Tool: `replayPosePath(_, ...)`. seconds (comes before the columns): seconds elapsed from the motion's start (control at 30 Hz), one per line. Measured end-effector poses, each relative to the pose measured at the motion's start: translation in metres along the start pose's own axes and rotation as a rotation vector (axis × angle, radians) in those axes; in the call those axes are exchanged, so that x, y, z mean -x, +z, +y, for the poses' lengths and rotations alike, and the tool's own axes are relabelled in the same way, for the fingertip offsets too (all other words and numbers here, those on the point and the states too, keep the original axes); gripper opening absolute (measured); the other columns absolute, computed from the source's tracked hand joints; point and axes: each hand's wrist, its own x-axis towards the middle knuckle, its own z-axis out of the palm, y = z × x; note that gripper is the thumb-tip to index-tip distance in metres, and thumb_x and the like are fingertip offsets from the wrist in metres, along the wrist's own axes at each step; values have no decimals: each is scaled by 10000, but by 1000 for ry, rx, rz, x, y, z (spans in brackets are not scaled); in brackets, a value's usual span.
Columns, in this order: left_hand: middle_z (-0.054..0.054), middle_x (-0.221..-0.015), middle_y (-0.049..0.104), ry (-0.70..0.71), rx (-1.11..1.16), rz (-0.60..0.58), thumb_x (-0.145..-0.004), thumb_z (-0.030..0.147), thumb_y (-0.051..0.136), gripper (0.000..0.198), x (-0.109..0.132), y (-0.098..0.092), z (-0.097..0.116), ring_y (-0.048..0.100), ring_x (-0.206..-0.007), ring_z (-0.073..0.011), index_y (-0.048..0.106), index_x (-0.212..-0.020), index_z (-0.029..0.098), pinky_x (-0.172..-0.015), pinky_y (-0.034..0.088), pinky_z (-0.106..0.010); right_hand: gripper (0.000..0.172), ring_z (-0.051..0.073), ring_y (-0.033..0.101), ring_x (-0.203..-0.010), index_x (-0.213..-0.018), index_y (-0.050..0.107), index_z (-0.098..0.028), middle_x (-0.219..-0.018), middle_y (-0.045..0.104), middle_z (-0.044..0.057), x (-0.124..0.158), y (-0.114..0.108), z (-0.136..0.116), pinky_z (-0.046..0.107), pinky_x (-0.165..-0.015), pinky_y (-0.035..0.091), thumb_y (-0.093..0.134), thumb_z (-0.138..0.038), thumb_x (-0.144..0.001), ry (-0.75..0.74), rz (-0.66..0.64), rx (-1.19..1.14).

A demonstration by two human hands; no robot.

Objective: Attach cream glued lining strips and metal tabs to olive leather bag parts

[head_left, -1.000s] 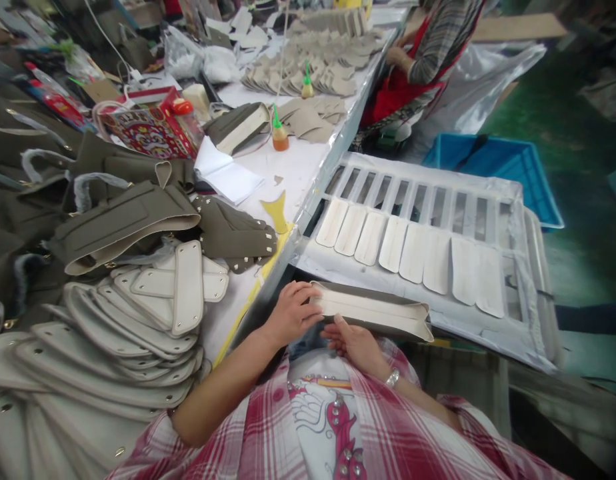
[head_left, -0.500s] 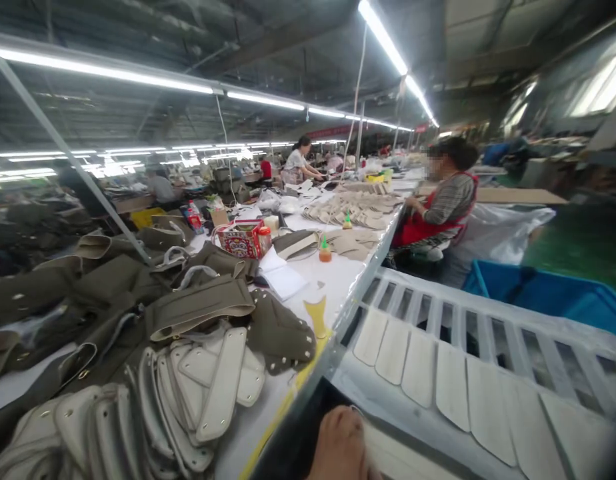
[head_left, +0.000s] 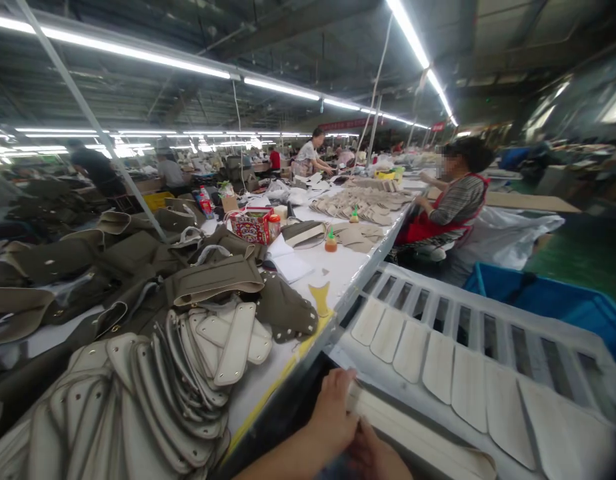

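Observation:
A long cream strip [head_left: 413, 427], leather-like with a rounded far end, lies tilted at the bottom of the view, below a row of flat pieces. My left hand [head_left: 335, 410] is closed around its left end, fingers bent over the edge. Just below, my right hand [head_left: 375, 453] is closed at the same end, thumb close to the left hand; its other fingers are mostly hidden. Several flat cream pieces [head_left: 438, 367] with rounded ends rest side by side on a pale slatted rack [head_left: 488, 293] to the right.
Cream straps with metal studs [head_left: 138, 393] are heaped on the table at left, beside dark olive bag parts [head_left: 213, 277]. A small glue bottle [head_left: 331, 241] and a red patterned box [head_left: 252, 225] stand farther back. A co-worker [head_left: 458, 200] sits beyond a blue bin [head_left: 548, 300].
The view has tilted down slightly and shifted left. My left hand has risen in view with the strip, and my right hand has come into view beside it.

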Motion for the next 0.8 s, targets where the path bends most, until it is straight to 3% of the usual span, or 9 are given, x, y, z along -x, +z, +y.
replayPosePath(0.13, -79, -1230, 422, 31, -41, 12, -649, 139, 549, 664, 9, 0, -2, 401, -1104, -247, 393, -1285, 243, -993, 359, -407, 422, 107, 577, -547, -814, 625, -141, -860, 691, 95, 33, -5, 2, 202, -499, 443, 536, -552, -782, 137, 157, -323)
replayPosePath(0.23, -79, -1238, 428, 62, -108, -23, -681, 189, 565, 641, 12, -4, -2, 395, -1118, -256, 392, -1296, 243, -993, 354, -421, 286, 105, 555, -523, -864, 593, -143, -798, 687, 57, 53, -22, 6, 224, -528, 474, 566, -424, -813, 132, 302, -397)
replayPosePath(0.33, -86, -1229, 436, 75, -149, -39, -686, 195, 567, 650, 12, -5, -2, 393, -1126, -260, 381, -1307, 240, -981, 365, -423, 245, 116, 565, -551, -913, 576, -155, -825, 687, 47, 62, -38, 11, 251, -566, 502, 567, -382, -822, 144, 356, -424)
replayPosePath(0.47, -100, -1222, 444, 44, -166, -12, -676, 187, 565, 720, 9, -3, -2, 394, -1134, -264, 313, -1350, 206, -990, 356, -433, 265, 122, 569, -566, -925, 579, -150, -845, 685, 59, 63, -40, 10, 247, -533, 483, 582, -386, -807, 119, 349, -393)
replayPosePath(0.67, -128, -1322, 364, 100, -74, 70, -663, 189, 603, 793, 12, 3, -5, 320, -1240, -258, 252, -1375, 171, -1067, 269, -411, 332, 90, 552, -514, -830, 592, -125, -829, 683, 86, 61, -14, 5, 197, -473, 401, 592, -454, -780, 34, 324, -328)
replayPosePath(0.8, -141, -1410, 271, 46, -6, 49, -676, 243, 630, 831, 11, 9, -19, 242, -1316, -282, 204, -1388, 193, -1057, 276, -450, 452, 79, 511, -445, -712, 586, -113, -698, 660, 78, 56, -6, 10, 183, -426, 323, 542, -559, -771, 86, 166, -270)
